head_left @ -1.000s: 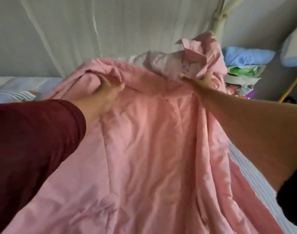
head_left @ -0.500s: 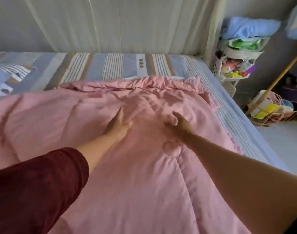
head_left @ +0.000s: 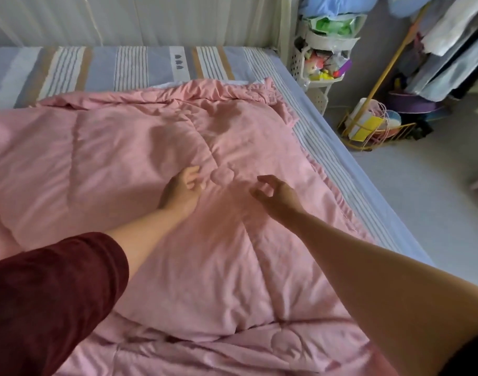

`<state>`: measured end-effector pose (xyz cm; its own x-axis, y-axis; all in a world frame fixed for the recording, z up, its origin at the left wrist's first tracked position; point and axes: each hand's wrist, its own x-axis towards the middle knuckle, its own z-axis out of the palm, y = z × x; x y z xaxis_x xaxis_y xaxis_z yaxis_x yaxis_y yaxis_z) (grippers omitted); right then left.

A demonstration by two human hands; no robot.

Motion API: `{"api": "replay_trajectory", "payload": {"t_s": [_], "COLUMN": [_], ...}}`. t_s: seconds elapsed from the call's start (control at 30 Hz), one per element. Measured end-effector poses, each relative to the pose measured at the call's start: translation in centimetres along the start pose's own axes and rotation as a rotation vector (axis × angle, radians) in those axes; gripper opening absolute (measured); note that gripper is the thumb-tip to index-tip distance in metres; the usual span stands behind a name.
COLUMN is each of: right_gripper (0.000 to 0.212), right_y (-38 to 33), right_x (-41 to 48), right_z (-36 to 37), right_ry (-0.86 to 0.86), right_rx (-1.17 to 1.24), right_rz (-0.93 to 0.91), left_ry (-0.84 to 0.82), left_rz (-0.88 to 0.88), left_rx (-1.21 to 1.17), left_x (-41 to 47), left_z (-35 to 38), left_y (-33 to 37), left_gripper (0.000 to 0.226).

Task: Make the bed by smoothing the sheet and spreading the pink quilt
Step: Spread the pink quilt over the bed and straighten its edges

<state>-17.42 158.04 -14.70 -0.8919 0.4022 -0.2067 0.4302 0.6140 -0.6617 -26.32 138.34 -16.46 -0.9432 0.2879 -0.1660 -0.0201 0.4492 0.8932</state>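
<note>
Pink quilt (head_left: 156,147) spread over the striped sheet (head_left: 129,66), covering the near and middle of the bed; far band of sheet and a strip along the right side left bare. Far hem bunched and rumpled, well beyond both hands and running crosswise to the reach of the arms. Left hand (head_left: 181,190) resting on the quilt with fingers (head_left: 192,175) loosely curled against a stitched seam, no fold clearly pinched. Right hand (head_left: 278,191) just to its right, raised slightly off the cloth, fingers spread and half bent, holding nothing. Hands near each other, both about mid-quilt. Right hand judged nearer to the crumpled far right corner; left hand nearer to the slack ridge to its left. Coming move judged to turn on reaching straight ahead to the hem, then drawing it away toward the bare sheet. Lower fold under the forearms also unsmoothed.
</note>
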Motion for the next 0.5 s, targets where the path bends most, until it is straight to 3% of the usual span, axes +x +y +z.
{"api": "replay_trajectory", "payload": {"t_s": [0.5], "right_gripper": [0.032], "right_y": [12.6], "right_x": [-13.7], "right_z": [-1.3], "right_ry": [-0.085], "right_rx": [0.083], "right_rz": [0.167], "left_ry": [-0.294], "left_rz": [0.0], "left_rx": [0.155], "left_x": [-15.5], "left_z": [11.5], "left_y": [-2.4], "left_gripper": [0.018]}}
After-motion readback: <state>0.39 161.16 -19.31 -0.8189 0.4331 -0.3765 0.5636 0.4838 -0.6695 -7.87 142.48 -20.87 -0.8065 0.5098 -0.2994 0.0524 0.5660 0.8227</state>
